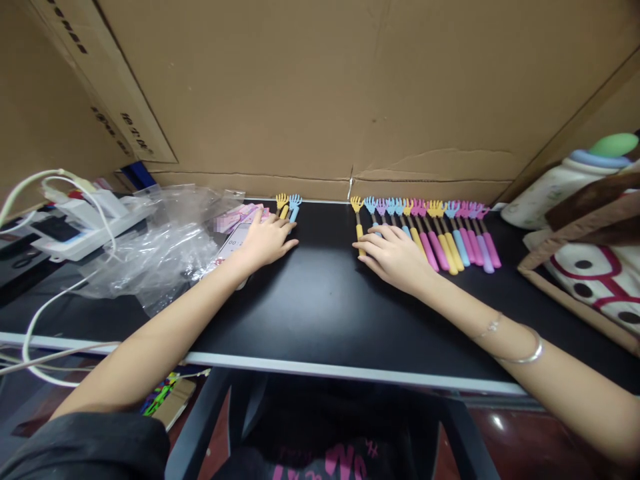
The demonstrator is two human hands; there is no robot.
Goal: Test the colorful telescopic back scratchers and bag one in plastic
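My left hand (pixel 267 240) lies palm down with its fingers spread, partly over a phone (pixel 238 241) with a lit screen. Its fingertips reach the handles of a yellow back scratcher (pixel 283 213) and a blue back scratcher (pixel 294 214), which lie side by side. To the right, a row of back scratchers (pixel 453 247) in yellow, blue, purple and pink lies with the claw ends toward the cardboard. My right hand (pixel 393 257) rests flat over the row's left end, fingers extended across the handle of a yellow back scratcher (pixel 359 230). It covers the neighbouring handles.
Crumpled clear plastic bags (pixel 165 257) lie left of the phone, beside a white power strip (pixel 90 227) with cables. A cardboard wall (pixel 320 93) stands behind the black table (pixel 320 320). At right are a white bottle (pixel 555 190) and a bag (pixel 590 273).
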